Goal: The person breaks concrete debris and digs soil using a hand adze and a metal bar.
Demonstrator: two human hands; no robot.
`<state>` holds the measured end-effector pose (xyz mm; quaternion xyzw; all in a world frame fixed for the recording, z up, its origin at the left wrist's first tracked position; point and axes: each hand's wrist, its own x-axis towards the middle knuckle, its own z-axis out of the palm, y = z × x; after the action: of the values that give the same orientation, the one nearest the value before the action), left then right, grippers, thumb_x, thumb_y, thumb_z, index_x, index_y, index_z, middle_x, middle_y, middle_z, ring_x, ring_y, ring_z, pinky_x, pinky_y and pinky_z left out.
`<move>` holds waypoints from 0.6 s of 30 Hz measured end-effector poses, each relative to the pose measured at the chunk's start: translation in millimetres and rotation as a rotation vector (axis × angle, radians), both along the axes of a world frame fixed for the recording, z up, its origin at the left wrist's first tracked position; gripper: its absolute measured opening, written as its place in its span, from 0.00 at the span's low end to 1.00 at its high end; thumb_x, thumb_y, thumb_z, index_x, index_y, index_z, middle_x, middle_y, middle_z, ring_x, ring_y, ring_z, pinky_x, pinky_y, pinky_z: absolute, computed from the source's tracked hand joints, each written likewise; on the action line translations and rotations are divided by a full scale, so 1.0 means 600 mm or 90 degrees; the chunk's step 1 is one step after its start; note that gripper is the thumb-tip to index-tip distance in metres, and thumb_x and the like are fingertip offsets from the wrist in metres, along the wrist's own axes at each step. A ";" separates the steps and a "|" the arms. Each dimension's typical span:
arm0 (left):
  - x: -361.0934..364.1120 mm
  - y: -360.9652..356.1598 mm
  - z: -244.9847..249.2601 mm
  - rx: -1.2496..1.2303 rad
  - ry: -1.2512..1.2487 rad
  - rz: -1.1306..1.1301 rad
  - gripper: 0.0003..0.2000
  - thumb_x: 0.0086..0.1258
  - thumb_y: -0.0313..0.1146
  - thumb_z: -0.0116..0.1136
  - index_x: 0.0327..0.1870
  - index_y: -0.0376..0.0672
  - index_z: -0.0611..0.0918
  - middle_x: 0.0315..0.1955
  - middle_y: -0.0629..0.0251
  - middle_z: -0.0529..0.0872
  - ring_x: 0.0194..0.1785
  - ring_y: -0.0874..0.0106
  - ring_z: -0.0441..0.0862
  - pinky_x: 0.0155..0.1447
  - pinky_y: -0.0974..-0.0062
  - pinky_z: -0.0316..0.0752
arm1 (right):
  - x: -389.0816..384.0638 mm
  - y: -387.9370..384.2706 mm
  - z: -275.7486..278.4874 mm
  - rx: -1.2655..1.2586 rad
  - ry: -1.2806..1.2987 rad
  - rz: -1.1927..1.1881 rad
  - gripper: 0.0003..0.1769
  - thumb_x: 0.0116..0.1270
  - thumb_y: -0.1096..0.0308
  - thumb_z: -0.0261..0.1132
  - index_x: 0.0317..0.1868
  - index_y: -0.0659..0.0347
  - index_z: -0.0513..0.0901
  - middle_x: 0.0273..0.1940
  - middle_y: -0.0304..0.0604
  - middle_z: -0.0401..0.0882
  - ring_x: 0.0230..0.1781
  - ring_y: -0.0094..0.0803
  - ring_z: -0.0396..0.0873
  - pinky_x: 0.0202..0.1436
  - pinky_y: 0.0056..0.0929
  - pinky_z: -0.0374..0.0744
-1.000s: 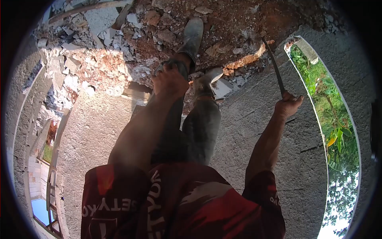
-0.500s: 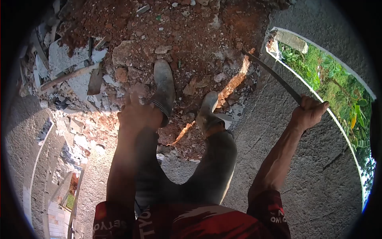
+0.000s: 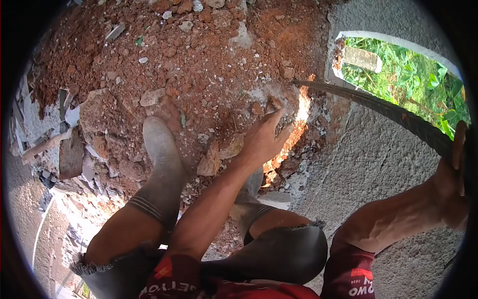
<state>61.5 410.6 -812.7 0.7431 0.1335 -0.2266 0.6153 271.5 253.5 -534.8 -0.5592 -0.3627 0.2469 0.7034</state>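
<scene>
My left hand [image 3: 266, 137] reaches over the rubble in front of my boots, its thumb and fingers apart, and nothing shows in it. Below it lie broken pieces of stone [image 3: 209, 160]. At the right edge of the view my right hand [image 3: 452, 187] is wrapped round the near end of a long dark ridged bar [image 3: 393, 112]. The bar's far, thin end points at the red soil [image 3: 199, 74] near a bright sunlit strip.
Rough grey walls [image 3: 348, 169] stand on the right, with an opening onto green plants [image 3: 408, 74]. My boots [image 3: 162, 149] stand on loose soil. Broken boards [image 3: 71, 154] and debris lie at the left.
My left hand has moved right and forward, from beside the left boot to over the stones. My right hand and the bar have come closer and shifted right. My knees are more bent.
</scene>
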 end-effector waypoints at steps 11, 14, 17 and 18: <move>0.134 -0.104 0.009 -0.051 -0.338 -0.099 0.28 0.57 0.54 0.69 0.47 0.38 0.79 0.46 0.48 0.82 0.52 0.56 0.81 0.55 0.60 0.73 | -0.221 0.104 -0.004 -0.035 0.059 -0.487 0.22 0.78 0.57 0.47 0.25 0.60 0.67 0.11 0.35 0.60 0.08 0.19 0.55 0.11 0.23 0.53; 0.124 -0.132 0.044 -0.071 -0.417 -0.138 0.22 0.60 0.51 0.68 0.23 0.39 0.78 0.26 0.53 0.83 0.35 0.60 0.83 0.39 0.61 0.74 | -0.307 0.059 0.030 0.007 0.013 -0.442 0.22 0.78 0.58 0.48 0.25 0.59 0.66 0.10 0.36 0.60 0.07 0.19 0.54 0.10 0.25 0.54; 0.093 -0.175 0.146 -0.161 -0.621 -0.082 0.26 0.63 0.45 0.65 0.09 0.43 0.69 0.09 0.60 0.73 0.14 0.65 0.73 0.22 0.64 0.65 | -0.342 -0.005 0.164 0.032 -0.104 -0.317 0.23 0.80 0.52 0.35 0.28 0.51 0.66 0.09 0.31 0.56 0.05 0.19 0.51 0.09 0.18 0.56; 0.088 -0.194 0.200 -0.226 -0.661 -0.037 0.27 0.62 0.44 0.66 0.08 0.44 0.67 0.07 0.62 0.69 0.10 0.67 0.67 0.19 0.64 0.61 | -0.353 -0.022 0.225 0.141 -0.116 -0.394 0.23 0.79 0.50 0.39 0.28 0.52 0.67 0.11 0.31 0.60 0.07 0.19 0.55 0.12 0.19 0.61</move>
<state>114.2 294.4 -692.5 0.6456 -0.2484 0.1342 0.7096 59.6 240.0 -399.9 -0.5828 -0.2618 -0.0705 0.7661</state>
